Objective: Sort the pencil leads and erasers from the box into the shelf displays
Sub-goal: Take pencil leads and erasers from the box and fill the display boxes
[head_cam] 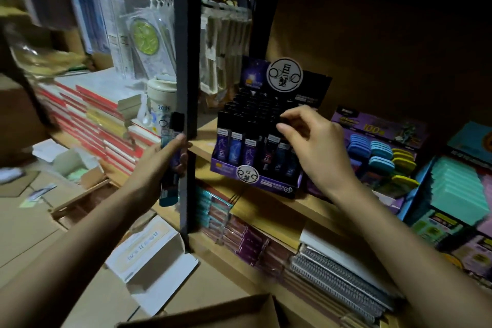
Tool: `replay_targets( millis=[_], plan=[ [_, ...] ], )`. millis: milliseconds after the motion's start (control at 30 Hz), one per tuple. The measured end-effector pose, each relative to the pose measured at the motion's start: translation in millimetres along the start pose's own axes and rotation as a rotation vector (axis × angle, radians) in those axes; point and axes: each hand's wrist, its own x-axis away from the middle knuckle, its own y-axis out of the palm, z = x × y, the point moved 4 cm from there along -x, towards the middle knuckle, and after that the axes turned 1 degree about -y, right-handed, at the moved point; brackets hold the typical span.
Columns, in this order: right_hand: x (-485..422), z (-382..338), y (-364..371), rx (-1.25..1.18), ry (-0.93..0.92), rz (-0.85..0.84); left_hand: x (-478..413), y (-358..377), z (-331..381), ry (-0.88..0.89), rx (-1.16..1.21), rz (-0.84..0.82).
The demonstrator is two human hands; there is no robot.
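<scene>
1. Shelf [203, 145], of wood, runs from the frame's centre toward 4 o'clock, with stationery on it and stacked beneath it.
2. Post [186, 61], dark and upright, stands at the shelf's 9 o'clock edge.
3. Box [213, 311], of cardboard, lies at 6 o'clock in the frame, between the two forearms.
4. Lead display [226, 168], purple and black, sits on the shelf at centre, with rows of black-capped tubes upright in it.
5. Eraser display [372, 125] sits just beside it at 3 o'clock, holding rows of blue, teal and yellow erasers [378, 149].
6. Right hand [311, 146] is over the lead display's middle rows. Its thumb and forefinger are curled and seem to pinch a tube [277, 120] by its cap, though the dim light leaves that unsure.
7. Left hand [162, 162], at the lead display's 9 o'clock by the post, grips a bundle of leads [171, 125], well apart from the right hand.
8. The leads stand upright, with ends sticking out of the fist at 12 and 6 o'clock.
</scene>
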Motion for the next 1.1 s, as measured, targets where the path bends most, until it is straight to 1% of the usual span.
replay_targets(
  millis=[100, 300, 367, 433, 500, 633, 767, 867, 933, 967, 1033, 1100],
  plan=[
    [3, 1, 3, -0.013, -0.003, 0.013, -2, 1, 2, -0.022, 0.065, 0.033],
    [11, 10, 14, -0.08, 0.106, 0.024, 8, 8, 7, -0.028, 0.099, -0.088],
    [11, 7, 18, -0.018, 0.049, 0.028, 11, 11, 9, 0.0, 0.08, -0.12],
    [10, 1, 19, 0.089, -0.054, 0.055, 13, 15, 11, 0.013, 0.072, -0.135],
    [8, -1, 21, 0.196, -0.112, 0.071, 15, 19, 13, 0.02, 0.078, -0.145],
    [4, -1, 19, 0.308, -0.088, 0.097, 21, 32, 22, 0.052, 0.077, -0.204],
    [4, -5, 17, 0.294, -0.081, 0.047, 30, 47, 32, 0.074, 0.097, -0.243],
    [5, -12, 9, 0.153, 0.0, 0.049, 36, 58, 41, 0.115, 0.1, -0.281],
    [8, -20, 2, -0.048, 0.082, 0.077, 41, 65, 44, 0.13, 0.096, -0.326],
    [10, -23, 0, -0.18, 0.138, 0.053, 43, 70, 45, 0.129, 0.089, -0.348],
    [14, -30, 1, -0.469, 0.261, -0.061, 47, 78, 44, 0.118, 0.065, -0.394],
    [19, -35, 2, -0.663, 0.358, -0.149, 51, 87, 42, 0.105, 0.054, -0.44]
  ],
)
